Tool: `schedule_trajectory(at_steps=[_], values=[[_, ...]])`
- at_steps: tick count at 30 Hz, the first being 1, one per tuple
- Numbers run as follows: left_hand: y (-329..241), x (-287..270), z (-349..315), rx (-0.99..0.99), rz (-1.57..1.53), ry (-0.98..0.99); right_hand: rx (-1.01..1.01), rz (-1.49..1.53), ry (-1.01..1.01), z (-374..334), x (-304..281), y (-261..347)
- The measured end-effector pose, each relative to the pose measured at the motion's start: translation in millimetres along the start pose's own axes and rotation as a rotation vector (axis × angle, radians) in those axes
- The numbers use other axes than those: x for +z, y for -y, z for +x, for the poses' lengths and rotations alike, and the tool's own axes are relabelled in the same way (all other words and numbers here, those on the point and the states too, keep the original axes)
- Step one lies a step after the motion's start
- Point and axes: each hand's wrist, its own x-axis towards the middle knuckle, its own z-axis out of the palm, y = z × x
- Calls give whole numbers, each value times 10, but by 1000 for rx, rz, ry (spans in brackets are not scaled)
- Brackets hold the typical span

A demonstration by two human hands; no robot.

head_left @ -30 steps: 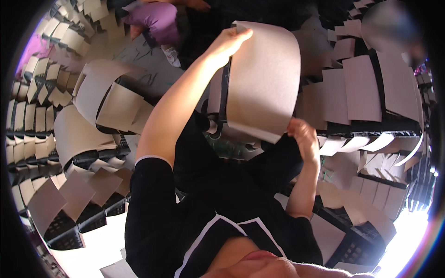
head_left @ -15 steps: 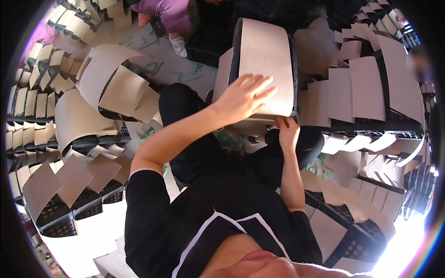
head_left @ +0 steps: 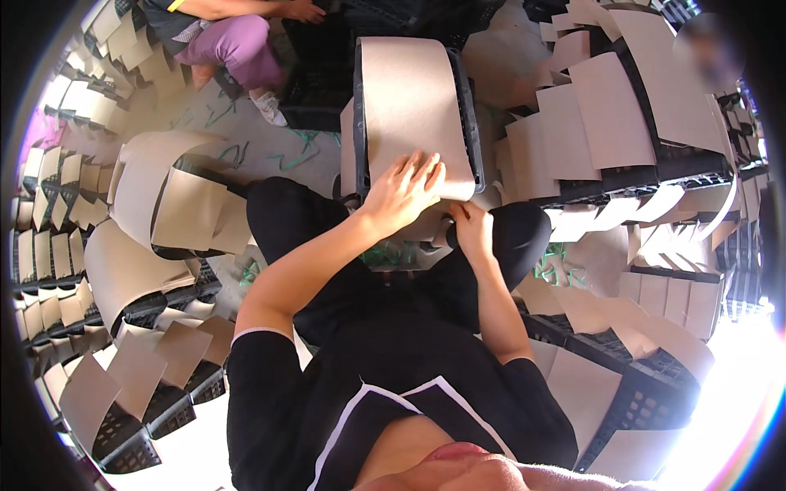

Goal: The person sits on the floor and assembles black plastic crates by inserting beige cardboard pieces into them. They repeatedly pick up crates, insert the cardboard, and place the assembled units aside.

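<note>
On my left, floor [head_left: 266, 164] strewn with green strips [head_left: 304, 146] leaves some room beside the black crate [head_left: 470, 123]. The tan sheet [head_left: 413, 106] lies lengthwise over the crate, between its side rims. My left hand [head_left: 401, 195], at the sheet's far corner a second ago, now rests open on its near part. My right hand [head_left: 475, 233] curls by the near edge; whether it pinches anything, I can't tell. Sheet-topped crates [head_left: 614, 114] stand close on the right.
</note>
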Motion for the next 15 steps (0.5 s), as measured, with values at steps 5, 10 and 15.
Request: schedule_trajectory(at_steps=[5,10,15], values=[[-12,76,-7,40,104,-24,-772,-268,-239,26,-458,532],[46,7,-45,33,107,45,-898,-716,-74,385,-219,528],[325,-336,-385,69,296,70,-948,-848,66,501,-478,540]])
